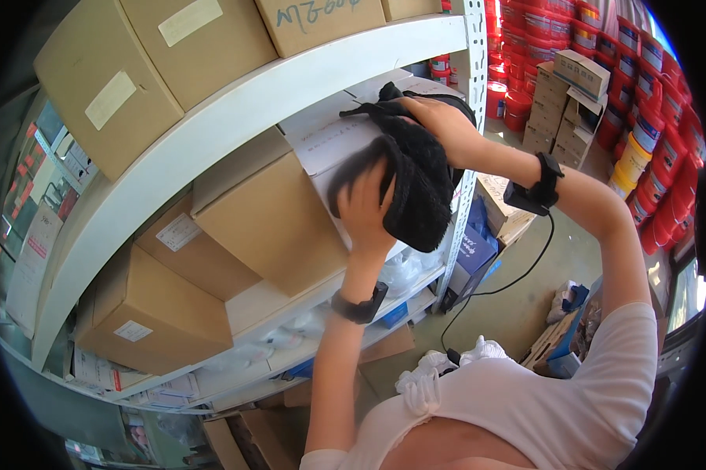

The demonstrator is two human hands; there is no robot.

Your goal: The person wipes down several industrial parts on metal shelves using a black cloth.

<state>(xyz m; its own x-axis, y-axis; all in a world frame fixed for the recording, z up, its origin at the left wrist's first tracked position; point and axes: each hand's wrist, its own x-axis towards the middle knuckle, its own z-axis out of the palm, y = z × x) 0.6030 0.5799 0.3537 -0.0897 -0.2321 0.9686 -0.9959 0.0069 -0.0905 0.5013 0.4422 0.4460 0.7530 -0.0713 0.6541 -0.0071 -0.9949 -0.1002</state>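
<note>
We log brown cartons under a white shelf beam; left hand blurred, fingers slightly spread over a flap of black fuzzy cloth, can't tell whether they grip; cloth beside white boxes; right hand curled, clutching its top; red buckets far right.

White metal shelving, dull floor, sunlit window at right.

The cloth is black, shelf white, cartons brown or white, buckets mostly red.
</note>
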